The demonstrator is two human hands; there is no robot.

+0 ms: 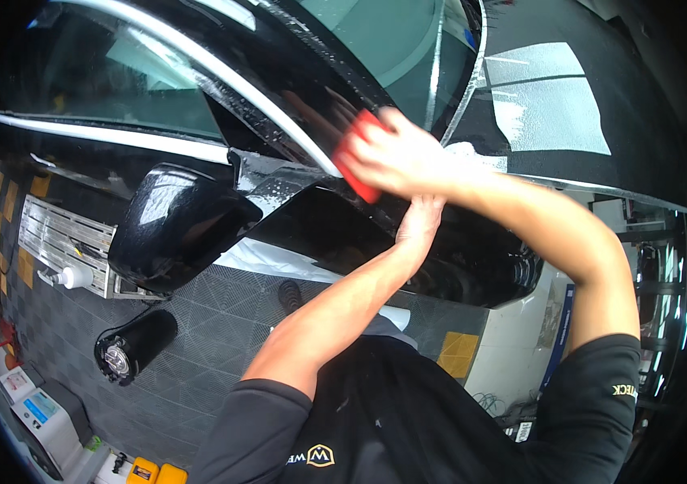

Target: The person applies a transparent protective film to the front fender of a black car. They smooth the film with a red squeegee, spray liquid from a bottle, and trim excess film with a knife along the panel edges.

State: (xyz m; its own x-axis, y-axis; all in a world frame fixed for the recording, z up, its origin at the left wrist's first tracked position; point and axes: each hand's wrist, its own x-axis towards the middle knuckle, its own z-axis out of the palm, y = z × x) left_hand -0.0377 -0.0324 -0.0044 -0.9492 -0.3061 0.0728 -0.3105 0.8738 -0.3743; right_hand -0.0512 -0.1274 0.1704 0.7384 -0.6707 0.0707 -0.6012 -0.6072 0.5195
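My right hand (400,157) grips a red squeegee (353,153), slightly motion-blurred, against the black pillar beside the windshield of a black car (263,48). Just below it, my left hand (420,214) is on or beside the door edge, its fingers mostly hidden behind my right hand. A clear, wet film (275,194) with a loose edge lies along the bodywork near the mirror (178,226). A pale, textured rectangular sheet (545,105) lies on the dark panel at the upper right.
A slatted metal step (61,234) with a white spray bottle (77,277) stands at left. A black cylinder (137,347) is on the tiled floor (214,339). A white machine (45,427) and yellow cases (146,472) sit lower left.
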